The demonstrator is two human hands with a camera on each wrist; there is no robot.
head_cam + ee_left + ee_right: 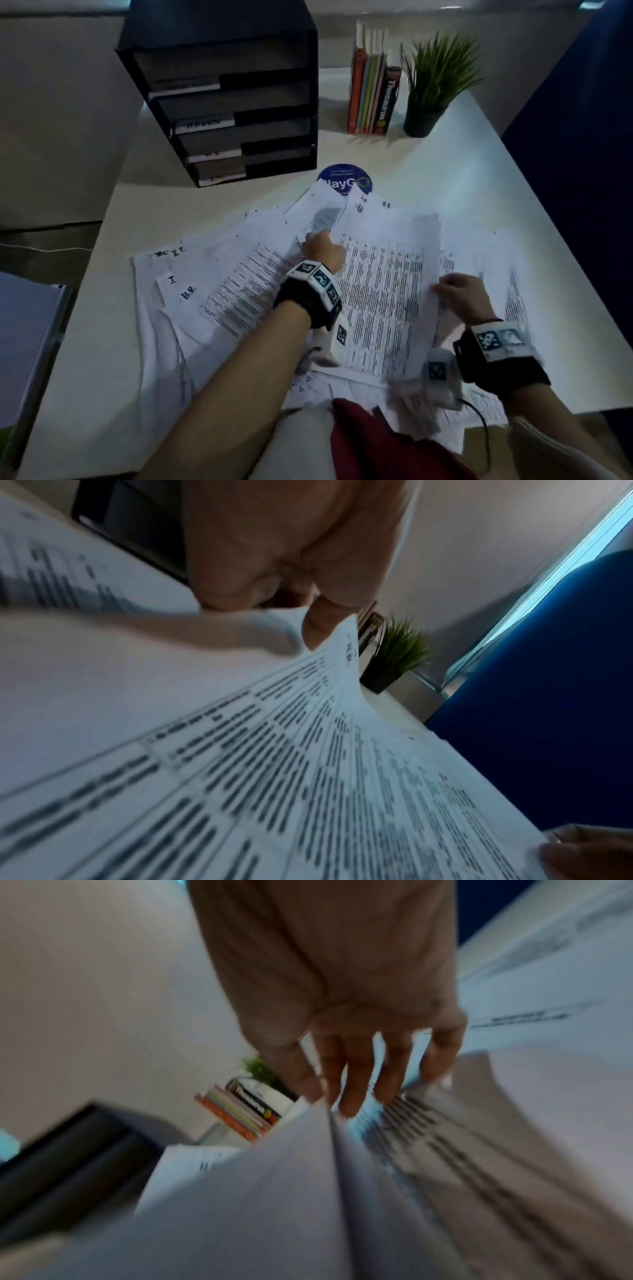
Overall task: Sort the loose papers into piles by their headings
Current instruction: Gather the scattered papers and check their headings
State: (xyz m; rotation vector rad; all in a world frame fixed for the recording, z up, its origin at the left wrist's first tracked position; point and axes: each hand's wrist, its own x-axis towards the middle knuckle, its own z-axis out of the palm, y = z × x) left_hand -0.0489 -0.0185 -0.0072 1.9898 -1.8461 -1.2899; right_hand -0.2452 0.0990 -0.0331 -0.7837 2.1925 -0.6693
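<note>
R hand (460,294) pinches the printed sheet's (383,294) near-right edge, L hand (323,251) fingers curl on its far-left edge; sheet's lifted over loose papers (191,291) spread across the bench (479,192). Risk: thin paper buckles btwn two grips, or drags sheets underneath w/ it, mixing headings. Tray organiser (226,113) sits beyond.

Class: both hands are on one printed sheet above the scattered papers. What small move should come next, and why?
Probably lift the white printed sheet headed H.R. clear. The left hand pinches its left edge, the right hand holds its right edge, and other H.R. papers lie on the white desk.
</note>
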